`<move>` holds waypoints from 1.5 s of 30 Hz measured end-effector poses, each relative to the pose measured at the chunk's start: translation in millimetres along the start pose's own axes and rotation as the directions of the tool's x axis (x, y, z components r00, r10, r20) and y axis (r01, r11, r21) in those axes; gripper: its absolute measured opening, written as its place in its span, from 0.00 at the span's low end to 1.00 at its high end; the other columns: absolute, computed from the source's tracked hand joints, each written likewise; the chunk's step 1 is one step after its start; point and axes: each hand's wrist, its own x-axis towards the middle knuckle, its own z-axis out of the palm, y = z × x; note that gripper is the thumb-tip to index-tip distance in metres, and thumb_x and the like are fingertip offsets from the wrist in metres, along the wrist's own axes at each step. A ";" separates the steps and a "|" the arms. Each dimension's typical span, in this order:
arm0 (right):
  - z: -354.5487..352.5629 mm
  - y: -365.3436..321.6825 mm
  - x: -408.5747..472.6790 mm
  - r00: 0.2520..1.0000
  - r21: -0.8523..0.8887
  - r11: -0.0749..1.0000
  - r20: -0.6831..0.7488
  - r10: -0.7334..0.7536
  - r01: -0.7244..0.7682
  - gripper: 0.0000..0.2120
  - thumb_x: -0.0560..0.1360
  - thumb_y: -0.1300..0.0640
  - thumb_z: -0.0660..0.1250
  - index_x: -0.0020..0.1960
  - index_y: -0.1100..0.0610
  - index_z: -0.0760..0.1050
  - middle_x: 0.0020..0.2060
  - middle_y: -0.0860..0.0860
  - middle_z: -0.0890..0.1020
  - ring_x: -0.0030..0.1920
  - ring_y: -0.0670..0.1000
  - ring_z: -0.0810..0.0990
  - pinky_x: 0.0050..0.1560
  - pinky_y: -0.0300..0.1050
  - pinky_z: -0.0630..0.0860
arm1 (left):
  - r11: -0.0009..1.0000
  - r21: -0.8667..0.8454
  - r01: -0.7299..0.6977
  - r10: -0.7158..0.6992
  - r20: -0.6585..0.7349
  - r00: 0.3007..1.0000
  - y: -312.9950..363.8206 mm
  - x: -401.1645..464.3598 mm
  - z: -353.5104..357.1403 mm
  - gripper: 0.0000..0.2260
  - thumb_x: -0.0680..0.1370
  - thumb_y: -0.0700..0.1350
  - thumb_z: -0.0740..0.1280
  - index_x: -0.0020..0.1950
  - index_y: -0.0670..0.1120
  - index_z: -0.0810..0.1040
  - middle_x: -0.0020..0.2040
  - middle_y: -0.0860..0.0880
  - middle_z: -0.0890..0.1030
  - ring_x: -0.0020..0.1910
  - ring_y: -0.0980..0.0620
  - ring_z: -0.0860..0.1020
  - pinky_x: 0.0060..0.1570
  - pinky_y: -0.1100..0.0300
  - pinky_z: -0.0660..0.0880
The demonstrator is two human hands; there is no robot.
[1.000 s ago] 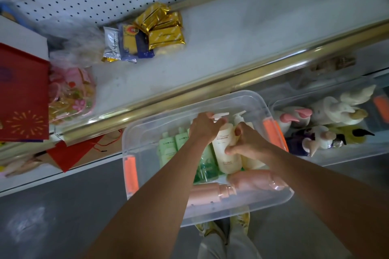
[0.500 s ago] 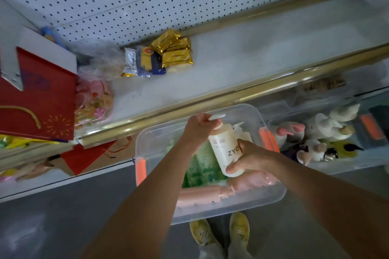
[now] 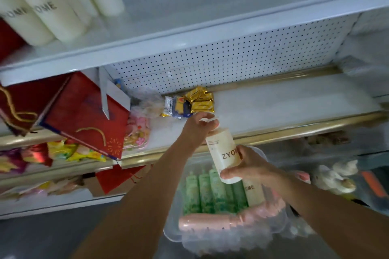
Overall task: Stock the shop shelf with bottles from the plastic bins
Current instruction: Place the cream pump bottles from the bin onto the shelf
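A cream pump bottle [image 3: 224, 151] marked ZYOME is held above the clear plastic bin [image 3: 174, 235], in front of the lower shelf's gold rail. My left hand [image 3: 199, 127] grips its pump top. My right hand [image 3: 248, 167] holds its lower body, fingers curled round the base. Inside the bin stand green bottles [image 3: 207, 191] and another cream bottle [image 3: 253, 192], with a pink bottle [image 3: 207, 223] lying across the front. Several matching cream bottles [image 3: 52, 4] stand on the upper shelf [image 3: 189, 38] at the far left.
The lower shelf [image 3: 284, 101] holds gold packets [image 3: 200, 100] and a blue packet at its back. Red gift bags [image 3: 84, 111] lean at the left. A second bin [image 3: 341, 176] with white pump bottles sits to the right. Grey floor lies below.
Both hands have lifted the cream bottle up out of the bin to the level of the lower shelf's rail. The view has tilted upward, showing the upper shelf.
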 end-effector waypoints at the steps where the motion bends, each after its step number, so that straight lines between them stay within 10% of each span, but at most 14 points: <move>1: -2.8 -8.5 -5.2 1.000 -0.004 1.000 -0.017 -0.014 0.014 0.30 0.58 0.49 0.81 0.56 0.50 0.72 0.48 0.42 0.79 0.46 0.42 0.77 0.39 0.30 0.71 | 1.000 0.009 -0.023 0.023 -0.003 1.000 11.2 -6.5 -3.1 0.11 0.77 0.41 0.68 0.59 0.43 0.76 0.42 0.48 0.79 0.30 0.64 0.79 0.37 0.65 0.77; 5: -15.9 -39.3 -21.4 0.995 -0.013 0.996 -0.050 -0.087 0.086 0.40 0.49 0.42 0.81 0.57 0.50 0.71 0.51 0.45 0.81 0.49 0.46 0.81 0.51 0.47 0.81 | 0.994 -0.008 -0.113 0.113 -0.004 0.994 56.8 -34.4 -16.5 0.11 0.77 0.41 0.69 0.59 0.44 0.76 0.42 0.51 0.79 0.30 0.65 0.79 0.37 0.65 0.78; 16: -46.1 -134.9 -69.7 0.935 -0.032 0.947 -0.151 -0.320 0.319 0.29 0.57 0.52 0.82 0.53 0.50 0.74 0.44 0.42 0.82 0.44 0.41 0.80 0.35 0.32 0.72 | 0.939 0.127 -0.321 0.337 -0.140 0.931 150.0 -92.4 -62.8 0.04 0.76 0.51 0.70 0.45 0.53 0.80 0.48 0.44 0.82 0.40 0.51 0.77 0.48 0.46 0.80; 45: -7.3 -387.1 29.8 0.730 -0.126 0.860 -0.476 -0.490 0.494 0.32 0.59 0.43 0.79 0.54 0.50 0.66 0.46 0.44 0.78 0.46 0.47 0.79 0.43 0.47 0.78 | 0.713 0.448 -0.540 0.641 -0.103 0.761 297.4 -53.9 -274.7 0.08 0.79 0.47 0.66 0.56 0.48 0.80 0.51 0.52 0.82 0.47 0.57 0.78 0.51 0.62 0.75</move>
